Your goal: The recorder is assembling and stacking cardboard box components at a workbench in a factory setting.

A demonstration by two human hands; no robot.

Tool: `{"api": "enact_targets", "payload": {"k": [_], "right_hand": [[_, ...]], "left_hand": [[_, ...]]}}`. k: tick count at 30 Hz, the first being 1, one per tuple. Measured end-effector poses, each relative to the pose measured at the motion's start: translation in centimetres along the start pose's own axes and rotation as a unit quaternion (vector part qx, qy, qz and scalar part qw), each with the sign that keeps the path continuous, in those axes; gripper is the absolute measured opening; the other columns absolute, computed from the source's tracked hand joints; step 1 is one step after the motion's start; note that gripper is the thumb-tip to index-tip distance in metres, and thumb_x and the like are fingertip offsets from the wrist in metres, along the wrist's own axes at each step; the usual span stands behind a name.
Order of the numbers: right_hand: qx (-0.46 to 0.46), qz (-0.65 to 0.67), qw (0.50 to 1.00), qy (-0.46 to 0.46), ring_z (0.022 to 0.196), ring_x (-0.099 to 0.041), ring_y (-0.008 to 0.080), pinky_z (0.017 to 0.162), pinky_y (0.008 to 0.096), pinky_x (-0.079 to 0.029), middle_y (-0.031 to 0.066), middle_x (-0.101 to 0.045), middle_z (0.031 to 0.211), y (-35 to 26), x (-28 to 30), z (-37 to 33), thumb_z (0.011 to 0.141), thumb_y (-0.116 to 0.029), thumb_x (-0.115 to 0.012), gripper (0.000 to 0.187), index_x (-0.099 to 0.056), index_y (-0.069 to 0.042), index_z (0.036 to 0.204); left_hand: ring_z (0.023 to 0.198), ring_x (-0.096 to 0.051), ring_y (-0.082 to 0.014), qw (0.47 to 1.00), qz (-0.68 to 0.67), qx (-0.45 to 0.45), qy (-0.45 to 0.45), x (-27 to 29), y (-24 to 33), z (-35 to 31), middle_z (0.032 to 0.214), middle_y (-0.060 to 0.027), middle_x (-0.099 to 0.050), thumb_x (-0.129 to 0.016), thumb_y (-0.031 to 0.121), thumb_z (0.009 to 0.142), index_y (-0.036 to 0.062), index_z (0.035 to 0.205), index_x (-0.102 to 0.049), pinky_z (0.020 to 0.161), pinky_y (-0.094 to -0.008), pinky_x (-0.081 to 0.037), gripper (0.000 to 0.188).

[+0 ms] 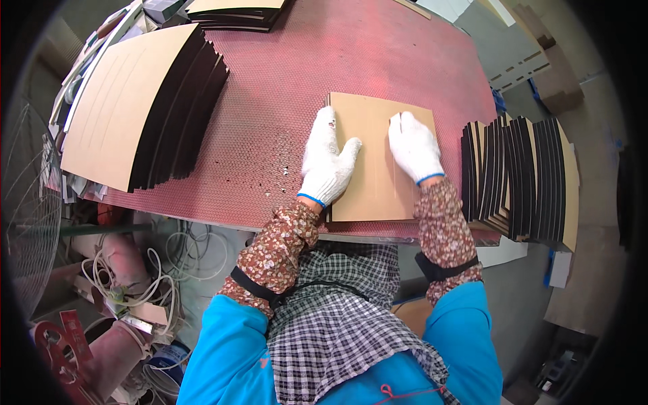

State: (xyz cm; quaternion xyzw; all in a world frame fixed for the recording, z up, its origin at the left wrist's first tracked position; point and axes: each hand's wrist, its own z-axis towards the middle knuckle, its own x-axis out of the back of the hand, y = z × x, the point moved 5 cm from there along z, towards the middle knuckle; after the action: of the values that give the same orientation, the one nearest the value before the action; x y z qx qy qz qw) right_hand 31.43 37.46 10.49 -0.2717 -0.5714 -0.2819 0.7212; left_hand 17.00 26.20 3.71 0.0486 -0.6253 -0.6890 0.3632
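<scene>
A tan rectangular board [372, 172] lies in front of me near the table's front edge, with dark layers showing at its left edge. My left hand [327, 158], in a white knit glove, rests along the board's left edge. Its fingers are stretched out and its thumb is spread onto the top face. On the right half of the board is my right hand [414, 145], also gloved, with the fingers curled closed. Whatever those fingers hold, if anything, is hidden. A faint straight line runs down the board below the right hand.
A large stack of tan boards with black edges [115, 101] stands on the red textured table [270, 101] at the left. Another stack [233, 15] lies at the far edge. Leaning boards [523, 179] fan out at the right. Hoses and cables [152, 277] hang below left.
</scene>
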Motion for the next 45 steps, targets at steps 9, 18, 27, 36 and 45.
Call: {"api": "enact_targets", "payload": {"k": [9,18,27,36,45], "right_hand": [[-0.012,0.021,0.999,-0.033,0.086,-0.068,0.0407,0.076,0.0504,-0.056,0.0211,-0.065,0.096,-1.5,1.2,-1.7,0.1,-0.021,-0.052,0.02,-0.062,-0.003,0.1],[-0.007,-0.003,0.996,-0.089,0.074,-0.067,0.0398,0.064,0.0511,-0.056,0.0213,-0.062,0.089,-3.0,2.3,-13.5,0.104,-0.02,-0.05,0.02,-0.06,-0.003,0.102],[0.083,-0.092,0.991,-0.06,0.066,-0.066,0.0298,0.056,0.0423,-0.055,0.0143,-0.057,0.086,-7.7,3.2,-13.1,0.101,-0.015,-0.054,0.014,-0.06,-0.002,0.104],[0.051,-0.038,0.998,-0.022,0.07,-0.066,0.0363,0.062,0.0484,-0.055,0.0159,-0.061,0.087,-5.3,0.5,-6.4,0.102,-0.02,-0.052,0.015,-0.06,-0.007,0.102],[-0.084,0.063,0.994,-0.019,0.084,-0.068,0.0474,0.077,0.0581,-0.054,0.0224,-0.071,0.094,-1.5,-1.5,2.4,0.102,-0.032,-0.049,0.028,-0.062,-0.007,0.099]], "left_hand": [[0.148,-0.039,-0.0418,1.0,0.006,-0.013,0.002,0.2,-0.4,0.1,0.157,-0.0312,-0.04,-0.07,0.027,0.095,-0.0106,0.154,-0.034,0.123,-0.0436,-0.031,0.079],[0.147,-0.041,-0.0408,1.0,-0.01,-0.006,0.011,-0.1,-0.3,0.2,0.156,-0.0309,-0.042,-0.071,0.026,0.093,-0.0103,0.152,-0.036,0.122,-0.0426,-0.032,0.077],[0.146,-0.043,-0.0404,0.999,-0.04,-0.02,0.022,-0.3,-0.6,0.2,0.153,-0.0314,-0.044,-0.071,0.02,0.092,-0.0121,0.15,-0.037,0.122,-0.0416,-0.033,0.075],[0.148,-0.039,-0.0408,0.999,-0.008,-0.043,0.028,-0.4,-0.6,-0.3,0.157,-0.0317,-0.04,-0.072,0.022,0.094,-0.0123,0.153,-0.035,0.124,-0.0433,-0.03,0.077],[0.151,-0.034,-0.0397,0.999,0.019,-0.025,0.01,-0.5,-0.5,-0.6,0.16,-0.0303,-0.037,-0.062,0.022,0.101,-0.0101,0.155,-0.035,0.126,-0.0426,-0.026,0.069]]}}
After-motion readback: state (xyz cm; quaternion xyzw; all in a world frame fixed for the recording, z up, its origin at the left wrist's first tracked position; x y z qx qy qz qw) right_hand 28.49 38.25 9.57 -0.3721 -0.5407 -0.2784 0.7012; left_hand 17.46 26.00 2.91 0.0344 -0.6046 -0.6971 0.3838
